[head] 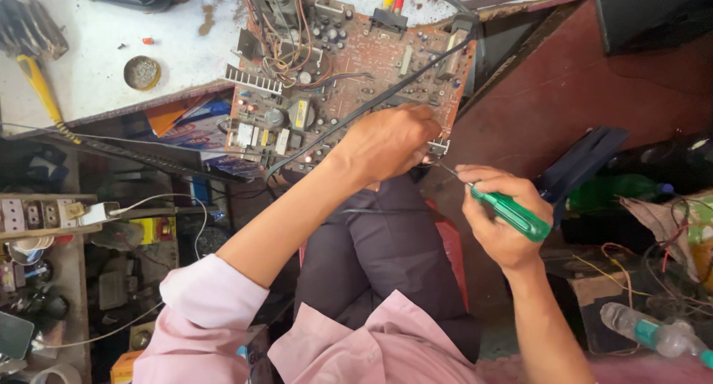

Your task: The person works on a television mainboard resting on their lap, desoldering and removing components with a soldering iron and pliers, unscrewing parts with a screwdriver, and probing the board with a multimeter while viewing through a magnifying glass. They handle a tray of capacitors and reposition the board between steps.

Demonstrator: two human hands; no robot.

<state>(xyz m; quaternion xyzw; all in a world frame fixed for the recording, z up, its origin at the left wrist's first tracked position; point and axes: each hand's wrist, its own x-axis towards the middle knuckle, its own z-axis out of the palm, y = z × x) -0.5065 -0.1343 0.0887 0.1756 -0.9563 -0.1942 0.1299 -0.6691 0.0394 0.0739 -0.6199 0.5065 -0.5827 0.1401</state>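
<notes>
Left hand (pixel 390 140): closed over the near edge of the circuit board (pixel 349 79), fingers curled around the lower right corner. Right hand (pixel 499 215): wrapped around the green handle of a screwdriver (pixel 512 213), thin metal shaft angled up and left toward the board corner just beside the left hand. Shaft tip hidden behind the left-hand fingers; contact with the board cannot be confirmed.

Circuit board: brown, component side up, tilted, far edge resting on the white table (pixel 96 64), near edge projecting past the table over the lap. Fitted with a finned metal heat sink (pixel 252 79) at the left, bundled coloured wires (pixel 286 38) near the top. Black cable (pixel 371 105) running diagonally across the board from upper right to lower left.

On the table, left of the board: small round tin (pixel 141 72), yellow-handled tool (pixel 41 87) near the left edge.

Lower right: clear plastic bottle (pixel 646 332) lying on its side, near loose wires. Pink sleeves rolled up on both arms.
</notes>
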